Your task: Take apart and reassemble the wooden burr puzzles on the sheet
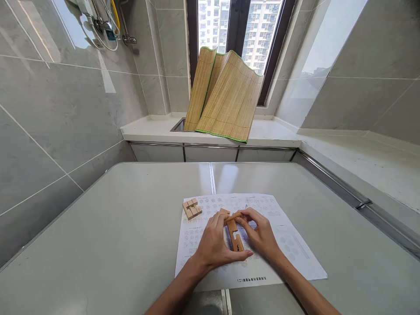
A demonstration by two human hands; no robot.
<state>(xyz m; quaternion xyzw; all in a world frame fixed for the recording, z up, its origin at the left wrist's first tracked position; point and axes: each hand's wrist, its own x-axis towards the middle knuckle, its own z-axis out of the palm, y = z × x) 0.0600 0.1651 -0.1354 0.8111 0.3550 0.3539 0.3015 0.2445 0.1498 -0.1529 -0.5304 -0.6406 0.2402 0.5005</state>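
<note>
My left hand [213, 243] curves around a notched wooden puzzle piece [232, 231], its fingers along the left side and its thumb by the near end. A small dark mark shows on that near end. In my right hand [261, 232], thumb and fingertips pinch the right end of a second wooden puzzle piece [233, 217], which lies crosswise over the notched one. The left fingertips touch this crosswise piece's other end. Beneath both hands is a printed sheet [256, 272] with rows of small diagrams. The fingers partly hide both pieces.
A cluster of paler wooden blocks [192, 208] sits on the sheet's far left corner. The sheet lies on a pale table [124, 236] with a centre seam. A bamboo mat [229, 100] leans against the window on the ledge [147, 129] behind.
</note>
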